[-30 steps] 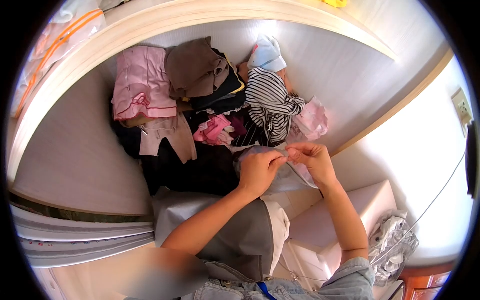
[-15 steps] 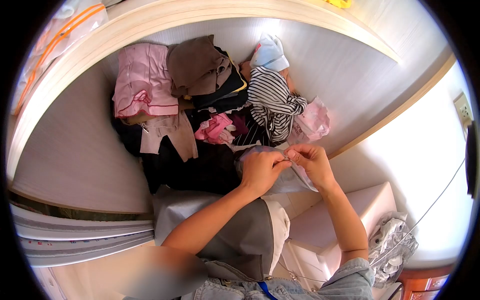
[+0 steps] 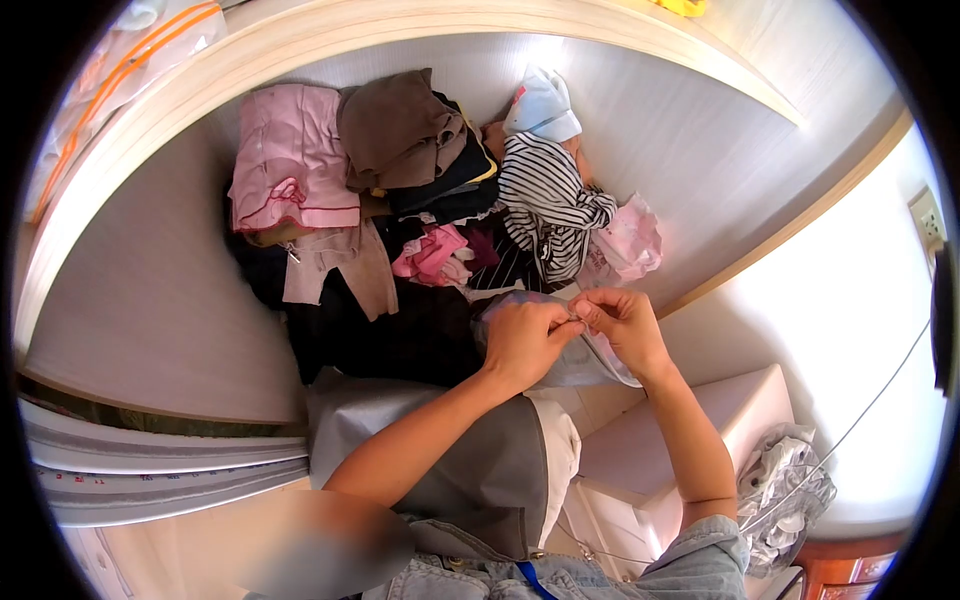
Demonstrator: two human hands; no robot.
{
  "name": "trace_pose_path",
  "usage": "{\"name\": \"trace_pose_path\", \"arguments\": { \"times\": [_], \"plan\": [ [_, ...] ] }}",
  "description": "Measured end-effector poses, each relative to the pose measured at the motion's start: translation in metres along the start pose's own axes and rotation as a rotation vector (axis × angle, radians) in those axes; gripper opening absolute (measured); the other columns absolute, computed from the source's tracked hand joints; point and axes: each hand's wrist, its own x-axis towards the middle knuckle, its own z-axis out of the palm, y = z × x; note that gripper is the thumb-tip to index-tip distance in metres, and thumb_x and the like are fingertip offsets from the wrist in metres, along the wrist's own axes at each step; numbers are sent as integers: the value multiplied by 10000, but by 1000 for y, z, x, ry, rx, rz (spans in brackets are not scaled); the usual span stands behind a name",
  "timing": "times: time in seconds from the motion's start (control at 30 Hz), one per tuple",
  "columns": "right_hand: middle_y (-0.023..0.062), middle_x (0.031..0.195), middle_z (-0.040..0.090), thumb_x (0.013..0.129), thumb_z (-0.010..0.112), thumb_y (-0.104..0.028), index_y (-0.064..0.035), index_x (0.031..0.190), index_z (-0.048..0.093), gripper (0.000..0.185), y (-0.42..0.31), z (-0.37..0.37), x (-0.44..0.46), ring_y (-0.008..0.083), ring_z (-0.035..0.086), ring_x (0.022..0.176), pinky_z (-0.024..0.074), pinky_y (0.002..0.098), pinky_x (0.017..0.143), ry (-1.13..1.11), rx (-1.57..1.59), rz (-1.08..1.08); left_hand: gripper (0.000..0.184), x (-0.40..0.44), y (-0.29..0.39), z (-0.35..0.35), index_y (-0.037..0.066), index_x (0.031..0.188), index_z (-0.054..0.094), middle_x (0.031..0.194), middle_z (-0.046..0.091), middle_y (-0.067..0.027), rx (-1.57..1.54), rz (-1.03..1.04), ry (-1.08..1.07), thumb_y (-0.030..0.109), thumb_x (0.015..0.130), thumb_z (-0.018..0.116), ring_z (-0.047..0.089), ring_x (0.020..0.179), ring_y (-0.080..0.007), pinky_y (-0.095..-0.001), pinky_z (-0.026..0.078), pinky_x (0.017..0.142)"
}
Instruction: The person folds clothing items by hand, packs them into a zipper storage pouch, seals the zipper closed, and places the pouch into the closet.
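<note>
A clear plastic bag (image 3: 590, 362) hangs from my two hands, in front of a shelf of clothes. My left hand (image 3: 527, 340) pinches its upper edge. Right beside it, the fingertips of my right hand (image 3: 622, 325) are closed on the same edge, almost touching the left thumb. What lies inside the bag is mostly hidden behind my left hand. Just beyond the hands lie black clothing (image 3: 400, 335) and a black-and-white striped garment (image 3: 545, 185). A crumpled pink plastic bag (image 3: 628, 240) rests to the right of the stripes.
Folded pink clothing (image 3: 290, 150) and a brown garment (image 3: 395, 130) are stacked at the back of the compartment. A wooden shelf edge (image 3: 480, 17) curves above. Below my arms is a grey fabric container (image 3: 460, 440). Crumpled clear plastic bags (image 3: 785, 490) hang at the lower right.
The view has shifted very slightly. Both hands keep their pinch on the bag's edge in nearly the same place.
</note>
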Motion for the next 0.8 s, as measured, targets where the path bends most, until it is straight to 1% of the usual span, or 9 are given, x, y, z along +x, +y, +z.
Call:
{"name": "trace_pose_path", "arguments": {
  "times": [0.1,0.13,0.2,0.43,0.53,0.63,0.7,0.73,0.8],
  "plan": [
    [7,798,633,883,635,-158,29,949,667,201,0,-2,0,67,507,697,427,223,650,-34,99,53,226,-1,2,0,35,744,679,601,611,-120,-2,8,5,258,776,701,598,527,-261,-343,431,507],
    [7,798,633,883,635,-158,29,949,667,201,0,-3,0,67,507,697,427,223,650,-35,100,53,226,-1,3,-2,35,744,679,601,611,-120,-1,7,5,258,776,701,598,527,-261,-343,431,507],
    [4,835,643,880,637,-180,6,948,671,200,1,-5,1,70,538,733,437,226,686,-41,246,192,235,0,6,-4,37,740,683,612,621,-122,46,1,-24,269,776,700,610,544,-261,-342,440,515],
    [6,856,653,876,643,-203,-20,939,674,196,8,-8,2,80,570,754,452,227,707,-72,361,253,238,0,6,-3,38,745,690,641,643,-119,51,-40,-46,274,774,697,633,578,-257,-335,461,536],
    [6,842,654,870,649,-200,-19,939,678,196,10,-8,2,75,565,748,450,223,713,-73,342,245,234,0,6,-3,39,752,694,651,650,-118,25,-27,-24,272,774,697,642,591,-252,-330,471,550],
    [14,821,656,873,646,-167,15,928,673,192,11,-7,3,82,568,734,460,231,704,-81,262,146,230,0,8,-5,39,760,697,662,657,-118,38,-58,-50,269,772,697,650,604,-247,-326,479,563],
    [27,799,653,875,639,-128,46,917,664,182,10,-3,2,93,572,721,473,245,679,-51,46,-13,232,0,6,-4,39,752,695,657,655,-116,33,-67,-53,270,771,698,647,601,-249,-328,477,564],
    [27,799,653,875,639,-128,46,917,664,182,9,-3,3,93,572,721,473,245,679,-52,46,-13,232,1,6,-5,39,752,695,657,655,-116,32,-67,-52,270,771,698,647,601,-249,-328,477,564],
    [52,789,653,871,635,-106,62,923,652,177,8,-3,2,98,576,711,480,254,652,-37,-134,-71,233,1,6,-6,29,759,689,670,658,-121,8,-67,-76,260,767,706,649,604,-242,-321,474,561]
  ]
}}
